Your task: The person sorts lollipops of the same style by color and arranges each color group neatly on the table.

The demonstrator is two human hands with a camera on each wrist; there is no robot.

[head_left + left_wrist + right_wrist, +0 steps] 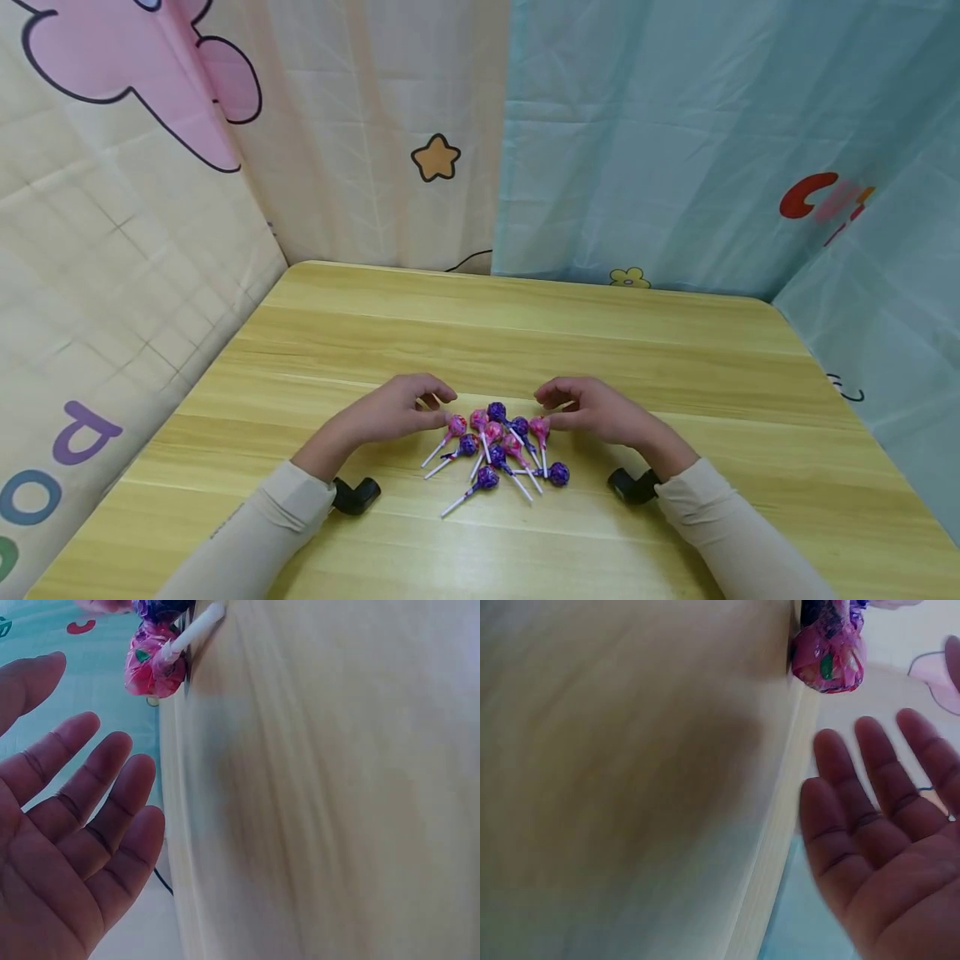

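Observation:
Several wrapped lollipops with white sticks lie in a loose pile at mid-table, some in pink wrappers, others in purple. My left hand [397, 407] is at the pile's left side, its thumb close to a pink lollipop [457, 425]. On the opposite side my right hand [596, 408] has its thumb by another pink lollipop [539, 427]. Both hands hold nothing, fingers relaxed and slightly bent, palms facing inward. A purple lollipop [487, 477] lies nearest the front. In the left wrist view a pink lollipop [154, 664] shows beyond the fingertips; the right wrist view shows one [829, 660] too.
The wooden table [525, 325] has rounded back corners. Printed curtains [637, 125] hang behind it and along both sides. A black wrist camera [356, 496] sits at the left wrist, another [633, 486] at the right.

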